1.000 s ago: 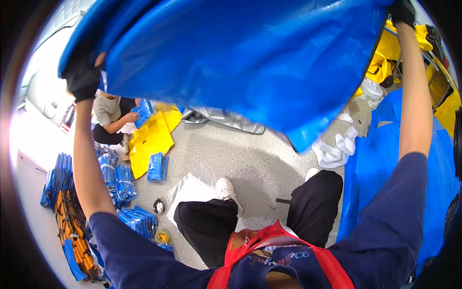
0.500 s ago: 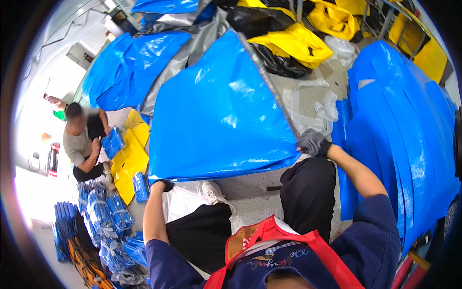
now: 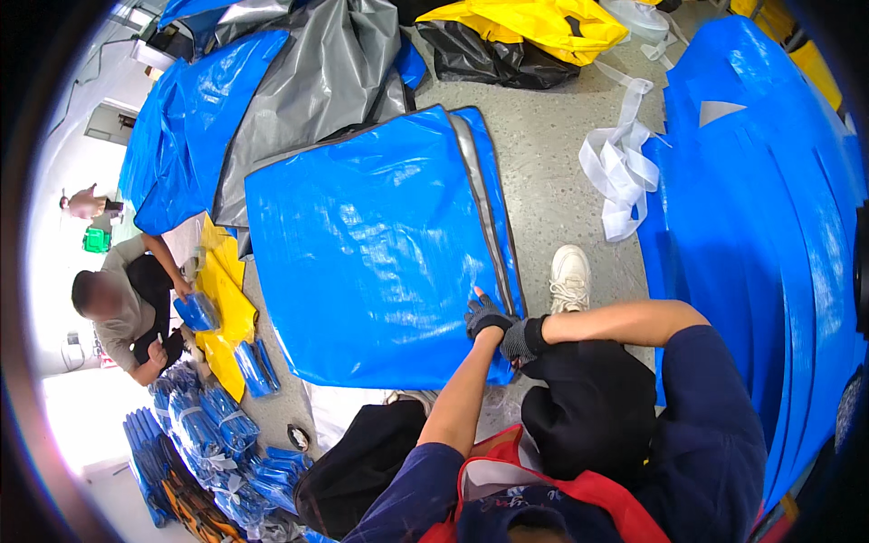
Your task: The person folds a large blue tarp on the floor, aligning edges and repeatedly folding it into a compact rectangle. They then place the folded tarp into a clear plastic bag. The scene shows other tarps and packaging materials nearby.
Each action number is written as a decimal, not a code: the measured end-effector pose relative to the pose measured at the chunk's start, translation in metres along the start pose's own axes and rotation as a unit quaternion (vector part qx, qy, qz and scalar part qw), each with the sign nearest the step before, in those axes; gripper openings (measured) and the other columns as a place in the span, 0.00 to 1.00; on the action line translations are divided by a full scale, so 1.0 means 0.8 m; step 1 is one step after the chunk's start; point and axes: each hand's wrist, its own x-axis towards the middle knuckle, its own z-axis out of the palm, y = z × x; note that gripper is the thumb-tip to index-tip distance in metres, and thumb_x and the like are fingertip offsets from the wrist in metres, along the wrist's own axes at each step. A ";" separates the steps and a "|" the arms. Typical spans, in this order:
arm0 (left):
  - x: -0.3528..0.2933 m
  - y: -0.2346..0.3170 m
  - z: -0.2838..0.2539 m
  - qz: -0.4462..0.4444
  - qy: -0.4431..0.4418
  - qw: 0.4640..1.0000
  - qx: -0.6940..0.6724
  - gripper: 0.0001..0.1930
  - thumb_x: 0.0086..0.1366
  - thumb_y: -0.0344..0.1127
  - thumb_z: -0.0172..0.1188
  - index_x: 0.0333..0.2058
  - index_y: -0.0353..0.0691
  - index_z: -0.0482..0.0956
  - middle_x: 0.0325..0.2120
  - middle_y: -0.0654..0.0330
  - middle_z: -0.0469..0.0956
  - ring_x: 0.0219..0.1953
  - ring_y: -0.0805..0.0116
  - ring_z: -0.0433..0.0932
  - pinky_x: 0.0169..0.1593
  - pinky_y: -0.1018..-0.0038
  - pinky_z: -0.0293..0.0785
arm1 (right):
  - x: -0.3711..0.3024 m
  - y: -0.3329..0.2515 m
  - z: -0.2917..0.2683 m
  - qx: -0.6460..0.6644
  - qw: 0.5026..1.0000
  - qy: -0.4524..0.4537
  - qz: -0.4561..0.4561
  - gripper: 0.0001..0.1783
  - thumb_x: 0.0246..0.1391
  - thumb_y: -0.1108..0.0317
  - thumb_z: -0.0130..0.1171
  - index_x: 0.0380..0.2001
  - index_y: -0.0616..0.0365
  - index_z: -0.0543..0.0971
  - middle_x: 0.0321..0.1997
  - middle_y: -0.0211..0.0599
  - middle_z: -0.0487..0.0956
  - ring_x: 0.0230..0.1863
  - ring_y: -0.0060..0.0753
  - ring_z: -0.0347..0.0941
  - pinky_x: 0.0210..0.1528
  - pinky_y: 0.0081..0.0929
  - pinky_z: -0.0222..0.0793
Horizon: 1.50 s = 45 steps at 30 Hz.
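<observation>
A folded blue tarp (image 3: 362, 244) lies spread on the floor before me, its grey underside showing between layers along the right edge. On its near right corner rests my left hand (image 3: 489, 315), in a grey and black glove with bare fingertips, fingers stretched out on the tarp. Right beside it, my right hand (image 3: 523, 341) in the same kind of glove is closed at the tarp's corner edge. The two hands nearly touch at the wrists, and the right hand's fingertips are partly hidden.
A tall stack of blue sheets (image 3: 742, 208) stands at my right, near a tangle of white strap (image 3: 620, 172). Silver-grey sheeting (image 3: 317, 72) and a yellow and black tarp (image 3: 525, 36) lie farther off. At left, a co-worker (image 3: 127, 299) crouches near tied blue bundles (image 3: 195, 425).
The tarp, held up by both hands before, now lies flat and folded. My left hand has crossed rightward to the near right corner, beside my right hand, which has come down and left.
</observation>
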 end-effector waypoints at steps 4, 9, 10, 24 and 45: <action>-0.004 -0.001 0.028 -0.046 -0.023 0.999 -0.017 0.65 0.40 0.67 0.66 0.66 0.42 0.34 0.63 0.44 0.49 0.63 0.44 0.53 0.57 0.46 0.59 | -0.004 -0.006 0.010 0.022 0.999 -0.001 0.024 0.14 0.43 0.56 0.61 0.25 0.57 0.81 0.24 0.44 0.79 0.28 0.44 0.76 0.31 0.39 0.69; 0.007 -0.049 0.086 0.029 0.131 0.990 0.041 0.45 0.48 0.55 0.63 0.58 0.35 0.57 0.54 0.41 0.62 0.56 0.43 0.63 0.55 0.55 0.64 | 0.017 0.000 -0.017 0.148 0.988 -0.020 0.041 0.13 0.45 0.58 0.60 0.27 0.56 0.81 0.24 0.43 0.79 0.28 0.42 0.76 0.32 0.37 0.69; 0.008 -0.059 0.091 0.051 0.148 0.987 0.043 0.39 0.50 0.51 0.62 0.55 0.35 0.59 0.51 0.41 0.64 0.54 0.44 0.64 0.53 0.56 0.65 | 0.023 0.008 -0.023 0.173 0.984 -0.022 0.043 0.13 0.45 0.58 0.59 0.27 0.56 0.81 0.25 0.42 0.79 0.28 0.42 0.76 0.32 0.36 0.70; -0.052 -0.119 0.166 0.420 -0.016 0.907 0.033 0.25 0.49 0.39 0.61 0.47 0.37 0.71 0.43 0.47 0.72 0.43 0.49 0.74 0.46 0.59 0.70 | -0.199 0.256 0.000 0.408 0.324 0.725 0.451 0.50 0.27 0.43 0.73 0.53 0.62 0.70 0.49 0.49 0.74 0.40 0.46 0.73 0.40 0.41 0.72; 0.055 -0.426 -0.164 0.164 0.068 0.502 -0.846 0.33 0.61 0.54 0.57 0.55 0.33 0.65 0.52 0.51 0.69 0.53 0.62 0.69 0.55 0.66 0.67 | 0.348 -0.134 -0.270 -0.162 0.929 0.247 0.225 0.53 0.45 0.52 0.60 0.64 0.69 0.44 0.66 0.65 0.49 0.66 0.64 0.49 0.64 0.49 0.51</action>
